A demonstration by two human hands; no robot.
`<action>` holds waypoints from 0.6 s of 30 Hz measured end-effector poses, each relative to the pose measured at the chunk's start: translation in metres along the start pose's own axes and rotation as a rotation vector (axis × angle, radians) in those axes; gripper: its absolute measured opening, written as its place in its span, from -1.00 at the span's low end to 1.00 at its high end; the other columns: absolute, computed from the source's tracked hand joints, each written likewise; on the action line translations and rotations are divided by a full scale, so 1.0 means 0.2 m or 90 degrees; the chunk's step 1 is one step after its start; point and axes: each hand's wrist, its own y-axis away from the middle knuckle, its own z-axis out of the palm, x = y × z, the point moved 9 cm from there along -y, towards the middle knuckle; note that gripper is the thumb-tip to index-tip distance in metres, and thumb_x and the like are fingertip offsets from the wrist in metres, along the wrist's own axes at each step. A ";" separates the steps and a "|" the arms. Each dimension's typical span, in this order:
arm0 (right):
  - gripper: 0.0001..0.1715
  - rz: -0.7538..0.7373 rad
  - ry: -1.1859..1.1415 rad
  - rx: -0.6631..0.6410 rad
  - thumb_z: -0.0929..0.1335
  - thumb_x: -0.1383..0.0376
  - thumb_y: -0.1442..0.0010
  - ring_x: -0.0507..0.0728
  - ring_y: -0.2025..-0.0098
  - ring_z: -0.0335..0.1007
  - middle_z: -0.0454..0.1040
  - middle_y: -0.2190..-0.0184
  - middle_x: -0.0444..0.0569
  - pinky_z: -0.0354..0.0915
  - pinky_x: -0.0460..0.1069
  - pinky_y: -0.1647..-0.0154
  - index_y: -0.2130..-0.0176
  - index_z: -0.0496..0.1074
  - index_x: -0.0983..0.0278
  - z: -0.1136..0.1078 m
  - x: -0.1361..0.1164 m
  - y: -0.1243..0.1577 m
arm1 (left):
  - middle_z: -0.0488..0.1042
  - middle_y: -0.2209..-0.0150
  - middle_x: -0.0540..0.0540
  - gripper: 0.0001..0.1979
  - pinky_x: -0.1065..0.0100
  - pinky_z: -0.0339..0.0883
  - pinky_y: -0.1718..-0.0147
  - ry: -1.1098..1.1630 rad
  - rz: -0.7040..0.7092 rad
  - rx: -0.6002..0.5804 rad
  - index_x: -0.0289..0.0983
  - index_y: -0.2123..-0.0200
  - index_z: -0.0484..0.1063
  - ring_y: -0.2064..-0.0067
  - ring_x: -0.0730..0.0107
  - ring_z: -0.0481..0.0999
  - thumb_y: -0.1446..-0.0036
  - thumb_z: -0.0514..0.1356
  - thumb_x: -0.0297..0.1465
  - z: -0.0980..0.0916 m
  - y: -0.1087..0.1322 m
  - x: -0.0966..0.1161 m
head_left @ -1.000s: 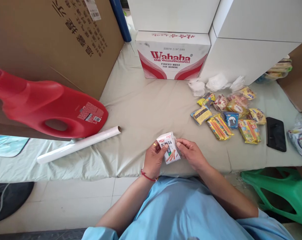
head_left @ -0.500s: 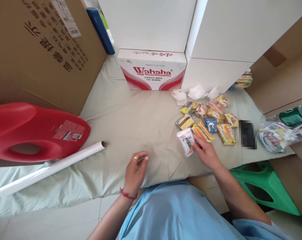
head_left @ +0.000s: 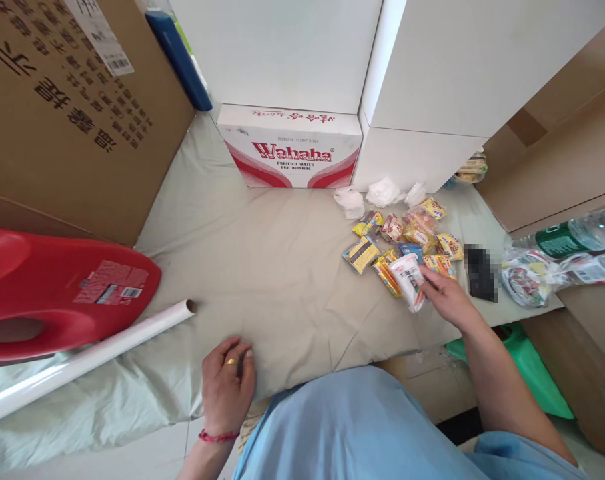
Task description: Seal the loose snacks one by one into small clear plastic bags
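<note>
Thumb and fingers of my right hand (head_left: 449, 293) pinch the side of a white snack packet (head_left: 407, 281) with dark print. The packet is held tilted in front of the snack pile and hides part of it. Behind it lie yellow bars (head_left: 386, 270), a blue packet (head_left: 411, 251) and a yellow-and-blue packet (head_left: 361, 254). My left hand (head_left: 229, 383) rests at the front edge of the cloth-covered surface (head_left: 282, 267), its fingers loosely bent and the thumb apart, with nothing seen in it.
Crumpled white tissues (head_left: 383, 191) lie behind the snacks, near a Wahaha carton (head_left: 292, 153). A blurred black object (head_left: 479, 273) and plastic bottles (head_left: 557, 239) are at right. A red jug (head_left: 127, 267) and white roll (head_left: 107, 353) are at left; a green stool (head_left: 537, 380) stands below.
My right hand has carried the white packet to the right, over the snack pile. My left hand has moved left and toward me. The whole view has shifted slightly.
</note>
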 end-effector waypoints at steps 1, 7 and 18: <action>-0.44 -0.048 -0.014 -0.083 0.26 0.11 -0.35 0.29 -0.11 0.52 0.59 -0.11 0.08 0.39 0.18 -0.16 -0.23 0.50 0.19 0.09 -0.08 0.01 | 0.52 0.07 -0.23 -0.85 0.04 0.41 -0.02 -0.008 0.028 0.009 -0.24 0.17 0.49 0.01 0.07 0.50 -0.31 0.14 -0.36 0.01 -0.01 0.02; -0.44 -0.128 0.125 -0.324 0.18 0.30 -0.42 0.19 0.11 0.52 0.56 0.12 0.09 0.40 0.04 0.06 -0.32 0.40 0.20 0.48 -0.26 0.15 | 0.55 0.10 -0.20 -0.86 0.05 0.40 -0.01 -0.049 0.098 0.024 -0.22 0.14 0.48 0.04 0.08 0.52 -0.25 0.18 -0.49 0.00 -0.03 0.10; -0.36 -0.050 0.360 -0.200 0.14 0.40 -0.41 0.32 -0.05 0.46 0.49 -0.05 0.27 0.37 0.11 0.03 -0.40 0.26 0.31 0.48 -0.20 0.05 | 0.55 0.10 -0.24 -0.86 0.06 0.39 0.01 -0.082 0.110 0.037 -0.26 0.15 0.47 0.03 0.04 0.51 -0.24 0.19 -0.52 0.00 -0.02 0.12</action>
